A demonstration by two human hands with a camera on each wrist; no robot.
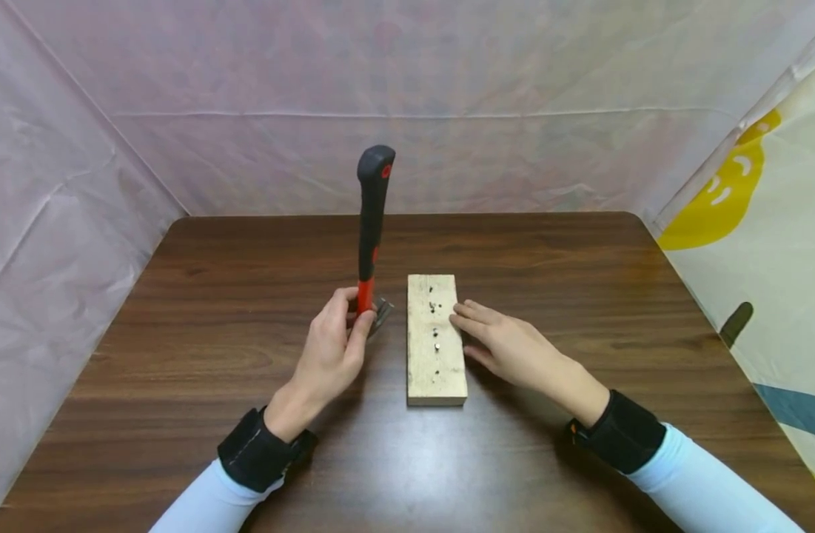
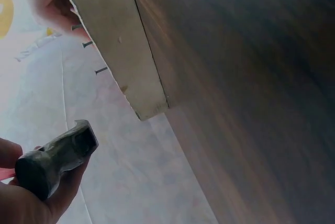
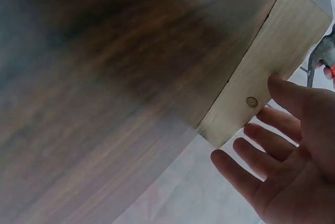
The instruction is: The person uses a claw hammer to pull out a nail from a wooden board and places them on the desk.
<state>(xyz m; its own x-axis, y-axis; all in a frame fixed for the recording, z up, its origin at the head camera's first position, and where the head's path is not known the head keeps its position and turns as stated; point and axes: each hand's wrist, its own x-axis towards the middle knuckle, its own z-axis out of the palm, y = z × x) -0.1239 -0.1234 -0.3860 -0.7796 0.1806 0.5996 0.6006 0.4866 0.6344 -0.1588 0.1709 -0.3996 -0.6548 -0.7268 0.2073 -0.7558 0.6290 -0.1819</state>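
My left hand point(image 1: 326, 346) grips a claw hammer point(image 1: 371, 215) near its head, the black and red handle pointing up. In the left wrist view the metal hammer head point(image 2: 58, 156) juts out from the fingers, level with the end of a pale wooden board point(image 2: 112, 41). That board point(image 1: 420, 370) lies flat on the table to the hammer's right. Several nails point(image 2: 101, 70) stick up from its top face. My right hand point(image 1: 514, 349) is beside the board's right edge, fingers extended and fingertips right at the wood. A round knot point(image 3: 252, 102) shows on that side.
The brown wood-grain table point(image 1: 214, 355) has rounded far corners. A pale cloth sheet point(image 1: 407, 66) hangs behind its far edge and on the left. Another sheet with a yellow print point(image 1: 720, 200) is on the right. Black bands point(image 1: 620, 433) circle both wrists.
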